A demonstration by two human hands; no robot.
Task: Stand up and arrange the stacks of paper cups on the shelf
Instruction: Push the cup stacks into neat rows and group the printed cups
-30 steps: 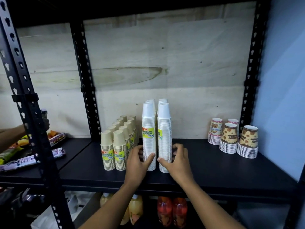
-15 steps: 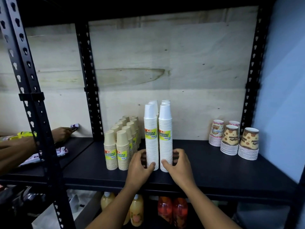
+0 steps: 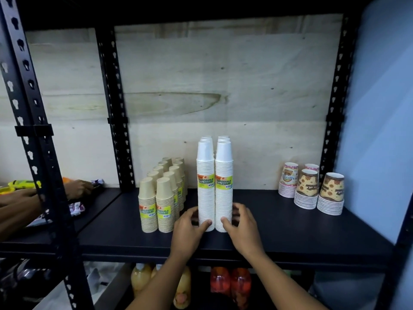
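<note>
At the bottom of the frame, under the black shelf (image 3: 290,233), a lower level holds yellowish bottles (image 3: 140,278) and red bottles (image 3: 230,285). A black perforated upright (image 3: 33,130) runs down the left of the frame.

At lower centre, both forearms reach over the shelf's front edge. The left hand (image 3: 190,229) curls round the foot of the left front stack of the white cup stacks (image 3: 205,186), thumb across its face. The right hand (image 3: 242,227) clasps the right front stack the same way. These stacks stand upright at the centre, touching side by side, with more white stacks behind them.

Just left of them, brown cup stacks (image 3: 163,198) stand in two rows running back. At the right, well apart, sit short patterned cup stacks (image 3: 312,189).

At far left, another person's hand (image 3: 78,187) rests among packets on the neighbouring bay.

A pale plywood back panel (image 3: 223,86) closes the rear, and a blue wall (image 3: 380,130) fills the right edge.
</note>
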